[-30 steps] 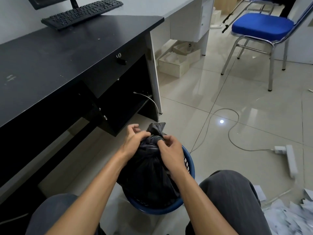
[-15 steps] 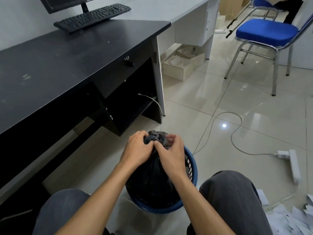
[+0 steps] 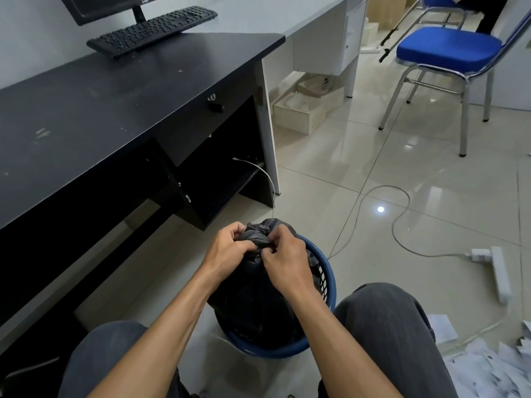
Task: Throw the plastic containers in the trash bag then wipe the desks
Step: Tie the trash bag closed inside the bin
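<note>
Pinching the gathered neck of the black plastic trash bag (image 3: 250,300) in the round blue mesh basket (image 3: 329,271) on the floor, the left hand (image 3: 230,249) and right hand (image 3: 284,255) look mid-knot, so binning seems finished and the smudged black tabletop (image 3: 115,96) awaits wiping.

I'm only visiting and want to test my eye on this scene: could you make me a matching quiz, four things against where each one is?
Things:
1 trash bag
2 keyboard
3 power strip
4 chair

Places:
A on the black desk
B lying flat on the floor tiles, cable attached
C in the blue basket, gripped by the left hand and right hand
D standing at top right, blue seat

Pairs: 1-C, 2-A, 3-B, 4-D
</note>
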